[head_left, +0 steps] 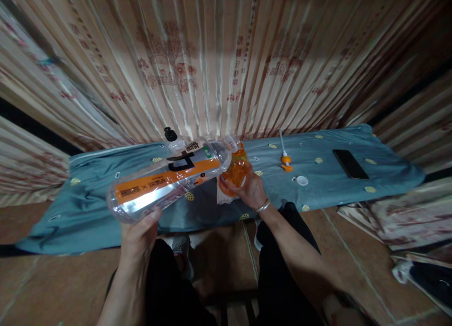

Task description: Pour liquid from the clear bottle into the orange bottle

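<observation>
My left hand [138,232] grips the base of a large clear plastic bottle [165,178] with an orange and silver label, tipped sideways with its neck toward the right. Its mouth meets a small clear bottle [236,170] with orange contents, which my right hand [249,189] holds upright above the blue cloth [88,194]. A silver bracelet sits on my right wrist. Under the small bottle lies a pale piece of cloth or paper.
On the blue cloth lie an orange pump top with a white tube [286,161], a white cap [302,180], a black cap [170,135] and a dark phone [350,164]. Patterned curtains hang behind. Folded fabric [395,222] lies on the tiled floor at right.
</observation>
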`<state>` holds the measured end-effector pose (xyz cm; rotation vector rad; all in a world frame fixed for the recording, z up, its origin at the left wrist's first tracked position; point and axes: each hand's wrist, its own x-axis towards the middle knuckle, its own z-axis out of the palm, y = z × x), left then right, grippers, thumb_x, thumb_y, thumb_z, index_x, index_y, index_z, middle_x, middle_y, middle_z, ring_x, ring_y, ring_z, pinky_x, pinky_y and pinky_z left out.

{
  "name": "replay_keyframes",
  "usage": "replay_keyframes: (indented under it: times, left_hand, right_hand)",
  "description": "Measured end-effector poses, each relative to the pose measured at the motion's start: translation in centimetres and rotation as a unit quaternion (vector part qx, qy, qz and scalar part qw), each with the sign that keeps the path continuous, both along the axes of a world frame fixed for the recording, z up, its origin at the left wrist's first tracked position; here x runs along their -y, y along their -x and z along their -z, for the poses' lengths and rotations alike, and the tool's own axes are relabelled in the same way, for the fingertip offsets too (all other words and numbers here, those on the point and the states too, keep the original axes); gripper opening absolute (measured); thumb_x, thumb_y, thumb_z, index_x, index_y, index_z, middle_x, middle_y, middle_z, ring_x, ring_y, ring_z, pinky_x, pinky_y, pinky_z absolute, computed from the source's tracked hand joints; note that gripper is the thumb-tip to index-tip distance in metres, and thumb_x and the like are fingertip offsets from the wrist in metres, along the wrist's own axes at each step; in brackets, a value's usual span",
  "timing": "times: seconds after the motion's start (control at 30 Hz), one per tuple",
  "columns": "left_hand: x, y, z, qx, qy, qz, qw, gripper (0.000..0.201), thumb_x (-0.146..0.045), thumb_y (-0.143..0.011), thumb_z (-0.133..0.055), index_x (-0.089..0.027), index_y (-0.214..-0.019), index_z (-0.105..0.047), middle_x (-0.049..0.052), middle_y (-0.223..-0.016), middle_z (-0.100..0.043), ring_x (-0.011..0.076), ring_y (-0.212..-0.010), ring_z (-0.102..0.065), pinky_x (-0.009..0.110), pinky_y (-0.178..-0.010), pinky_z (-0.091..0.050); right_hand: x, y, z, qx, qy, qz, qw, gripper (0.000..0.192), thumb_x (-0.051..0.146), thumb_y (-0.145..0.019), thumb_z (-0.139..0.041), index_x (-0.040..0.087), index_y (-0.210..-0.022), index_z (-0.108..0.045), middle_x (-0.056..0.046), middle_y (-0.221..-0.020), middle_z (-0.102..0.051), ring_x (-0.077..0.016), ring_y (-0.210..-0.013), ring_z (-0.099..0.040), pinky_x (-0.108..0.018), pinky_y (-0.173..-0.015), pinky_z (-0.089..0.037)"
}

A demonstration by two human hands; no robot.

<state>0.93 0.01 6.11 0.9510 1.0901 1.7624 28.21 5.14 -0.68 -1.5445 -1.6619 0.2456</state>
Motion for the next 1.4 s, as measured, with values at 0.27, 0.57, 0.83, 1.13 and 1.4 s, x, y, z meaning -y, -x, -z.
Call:
replay_keyframes:
  times: [0.27, 0.57, 0.83, 1.13, 1.4]
  left_hand:
    - [-0.02, -0.38, -0.35, 0.009, 0.0, -0.003, 1.0, 0.061, -0.038, -0.046, -0.103, -0.026, -0.102, -0.081, 0.008, -0.116, -0.079, 0.0393, -0.129, -0.066, 0.055, -0.118, -0.049]
    - [-0.07, 0.1, -0.07, 0.005, -0.001, -0.001, 1.0, 0.052, -0.037, -0.048, -0.103, -0.025, -0.093, -0.081, 0.007, -0.119, -0.079, 0.0354, -0.128, -0.066, 0.049, -0.114, -0.054]
    - [-0.05, -0.35, -0.51, 0.013, 0.01, -0.011, 1.0, 0.055, -0.038, -0.043, -0.103, -0.025, -0.092, -0.082, 0.007, -0.114, -0.08, 0.0395, -0.131, -0.066, 0.055, -0.122, -0.046]
    - [-0.18, -0.2, -0.2, 0.01, -0.002, -0.014, 1.0, 0.058, -0.04, -0.042, -0.104, -0.024, -0.093, -0.082, 0.007, -0.112, -0.081, 0.035, -0.117, -0.072, 0.049, -0.112, -0.055]
    - [-0.13, 0.15, 0.08, -0.012, -0.018, 0.001, 1.0, 0.051, -0.042, -0.049, -0.104, -0.025, -0.091, -0.081, 0.006, -0.117, -0.08, 0.0328, -0.116, -0.071, 0.048, -0.109, -0.057]
  right_hand:
    - [0.01, 0.01, -0.07, 0.009, -0.005, 0.001, 1.0, 0.074, 0.053, -0.081, -0.083, 0.017, -0.14, -0.055, -0.018, -0.115, -0.082, -0.0374, -0.097, -0.083, -0.047, -0.08, -0.068]
    - [-0.01, -0.04, -0.05, 0.006, 0.008, 0.0, 1.0, 0.078, 0.052, -0.08, -0.083, 0.016, -0.142, -0.053, -0.019, -0.117, -0.082, -0.0382, -0.099, -0.082, -0.049, -0.083, -0.067]
    - [-0.07, -0.08, 0.09, 0.008, -0.002, 0.0, 1.0, 0.079, 0.051, -0.079, -0.083, 0.014, -0.142, -0.053, -0.021, -0.117, -0.082, -0.0377, -0.1, -0.082, -0.047, -0.084, -0.068]
    - [-0.06, -0.01, 0.15, 0.0, 0.0, 0.002, 1.0, 0.079, 0.052, -0.079, -0.084, 0.015, -0.142, -0.053, -0.018, -0.115, -0.082, -0.0374, -0.097, -0.082, -0.046, -0.081, -0.067]
    - [-0.07, -0.03, 0.14, -0.004, -0.004, 0.0, 1.0, 0.075, 0.051, -0.079, -0.084, 0.016, -0.14, -0.056, -0.018, -0.116, -0.082, -0.0368, -0.097, -0.082, -0.046, -0.082, -0.067]
